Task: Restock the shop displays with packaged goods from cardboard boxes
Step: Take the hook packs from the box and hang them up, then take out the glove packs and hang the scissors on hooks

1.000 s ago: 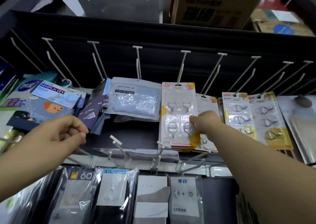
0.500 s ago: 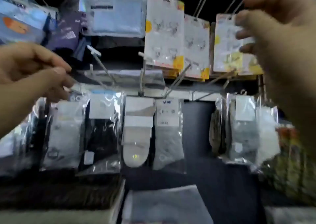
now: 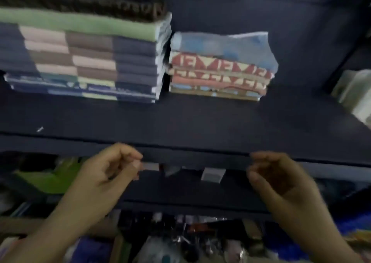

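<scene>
On the far left, a tall stack of folded cloths (image 3: 84,62) sits on the dark shelf (image 3: 180,120). They look soft and thick, in green, pink, brown and dark blue. Near us, the left hand (image 3: 108,170) hangs in front of the shelf edge. Its fingers are curled loosely, and I cannot tell if it pinches anything. In the middle, a smaller pile of folded cloths (image 3: 218,70) shows red, cream and pale blue patterns. To the right, the right hand (image 3: 277,174) has loose, bent fingers and holds nothing. Low and near, blurry shiny packets (image 3: 180,240) lie in a heap. They are probably light, floppy and slippery, so pinching a top edge seems best.
</scene>
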`<act>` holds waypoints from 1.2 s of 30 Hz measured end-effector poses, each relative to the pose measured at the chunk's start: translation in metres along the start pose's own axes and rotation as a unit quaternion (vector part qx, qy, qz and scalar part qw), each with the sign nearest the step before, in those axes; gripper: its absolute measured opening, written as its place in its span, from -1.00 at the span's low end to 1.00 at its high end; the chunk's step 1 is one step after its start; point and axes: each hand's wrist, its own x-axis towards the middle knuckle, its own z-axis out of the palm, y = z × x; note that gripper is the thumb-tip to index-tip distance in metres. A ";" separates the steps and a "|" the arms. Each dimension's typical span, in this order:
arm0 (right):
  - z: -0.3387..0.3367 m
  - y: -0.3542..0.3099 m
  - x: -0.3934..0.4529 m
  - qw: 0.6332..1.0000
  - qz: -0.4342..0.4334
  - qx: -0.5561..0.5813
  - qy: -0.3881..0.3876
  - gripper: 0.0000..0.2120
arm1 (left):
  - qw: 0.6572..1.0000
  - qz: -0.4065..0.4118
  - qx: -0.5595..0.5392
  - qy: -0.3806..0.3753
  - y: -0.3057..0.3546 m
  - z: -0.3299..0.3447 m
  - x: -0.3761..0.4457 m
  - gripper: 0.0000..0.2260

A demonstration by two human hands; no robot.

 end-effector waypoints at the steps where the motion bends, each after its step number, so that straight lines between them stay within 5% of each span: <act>1: 0.005 0.014 -0.002 0.999 0.018 -0.021 -0.020 -0.75 | 1.000 -0.020 0.013 -0.001 -0.021 0.004 -0.001 -0.94; 4: 0.022 0.048 -0.005 0.993 0.060 -0.078 -0.068 -0.79 | 0.995 -0.096 0.031 -0.021 -0.064 0.016 -0.030 -0.70; 12: 0.063 0.103 -0.020 0.971 0.108 -0.138 -0.166 -0.74 | 0.970 -0.242 0.014 0.006 -0.148 0.006 -0.093 -0.69; 36: 0.105 0.171 -0.027 0.942 0.225 -0.130 -0.213 -0.87 | 0.927 -0.368 0.043 0.050 -0.198 0.016 -0.140 -0.75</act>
